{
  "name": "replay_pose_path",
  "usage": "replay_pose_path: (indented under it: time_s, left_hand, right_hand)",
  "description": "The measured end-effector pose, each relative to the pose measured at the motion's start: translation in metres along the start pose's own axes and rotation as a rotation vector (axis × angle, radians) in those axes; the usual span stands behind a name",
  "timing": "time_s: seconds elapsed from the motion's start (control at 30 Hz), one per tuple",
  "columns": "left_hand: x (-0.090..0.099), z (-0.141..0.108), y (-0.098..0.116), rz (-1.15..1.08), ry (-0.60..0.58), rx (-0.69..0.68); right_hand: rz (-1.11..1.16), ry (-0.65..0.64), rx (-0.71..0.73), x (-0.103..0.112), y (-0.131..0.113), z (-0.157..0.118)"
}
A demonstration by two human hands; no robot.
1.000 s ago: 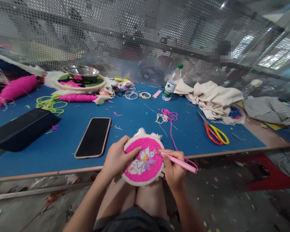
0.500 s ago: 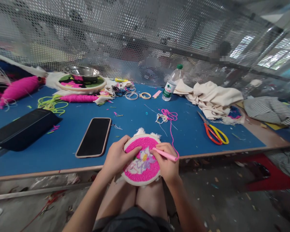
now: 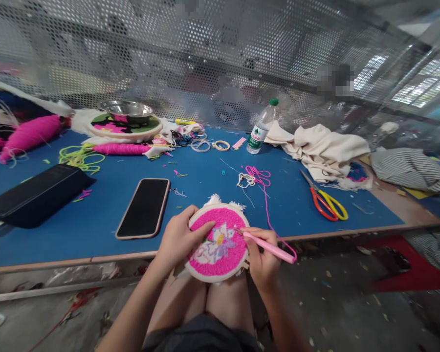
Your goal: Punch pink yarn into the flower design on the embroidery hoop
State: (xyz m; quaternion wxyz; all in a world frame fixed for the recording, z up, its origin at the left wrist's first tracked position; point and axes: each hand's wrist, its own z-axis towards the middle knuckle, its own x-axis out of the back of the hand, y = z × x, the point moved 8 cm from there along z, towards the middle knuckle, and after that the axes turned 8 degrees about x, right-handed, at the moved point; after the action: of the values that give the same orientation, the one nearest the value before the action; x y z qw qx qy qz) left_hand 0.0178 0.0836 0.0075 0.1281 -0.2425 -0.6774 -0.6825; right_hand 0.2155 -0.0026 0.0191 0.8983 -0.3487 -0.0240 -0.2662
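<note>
My left hand (image 3: 181,238) grips the left rim of a round embroidery hoop (image 3: 213,279), its thumb lying across the front. The hoop's cloth is filled with bright pink loops around a white and purple flower (image 3: 220,240) with a yellow centre. In my right hand (image 3: 264,259) is a pink punch needle (image 3: 271,248), pinched between thumb and fingers. Its metal tip is at the pink area right of the flower; whether it pierces the cloth I cannot tell. Pink yarn (image 3: 267,203) runs from the handle's end up to a loose tangle on the table. The hoop rests near my lap against the table edge.
On the blue table (image 3: 205,190) lie a phone (image 3: 143,209), a black case (image 3: 36,195) and red-and-yellow scissors (image 3: 324,200). Farther back are a water bottle (image 3: 261,128), cream cloth (image 3: 322,146), pink yarn bundles (image 3: 122,149), a second hoop (image 3: 126,128) and a metal bowl (image 3: 126,108).
My right hand has drawn the punch needle back to the right, and its metal tip now shows. The yarn trails farther right. My left hand and the hoop stay almost still.
</note>
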Motion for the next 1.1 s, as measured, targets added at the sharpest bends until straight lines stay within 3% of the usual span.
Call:
replay_pose_path:
  time_s: [0.33, 0.53, 0.7, 0.9, 0.97, 1.1]
  left_hand:
    - [0.0, 0.001, 0.0, 0.002, 0.007, -0.006]
    - [0.001, -0.001, 0.001, 0.022, 0.019, -0.03]
    - [0.003, -0.006, 0.007, -0.03, 0.024, -0.102]
    - [0.004, -0.01, 0.01, -0.025, 0.037, -0.163]
    - [0.004, -0.007, 0.007, -0.03, 0.044, -0.12]
    - [0.004, -0.004, 0.003, -0.031, 0.039, -0.048]
  right_hand:
    - [-0.012, -0.04, -0.01, 0.0, -0.002, -0.002]
    - [-0.101, -0.153, -0.132, -0.009, -0.005, 0.014]
    - [-0.262, -0.2, 0.005, -0.021, -0.016, 0.027]
    - [-0.282, -0.143, 0.102, -0.024, -0.015, 0.01]
    - [-0.199, -0.093, 0.024, -0.017, -0.008, 0.007]
    - [0.013, -0.082, -0.269, -0.005, 0.016, 0.012]
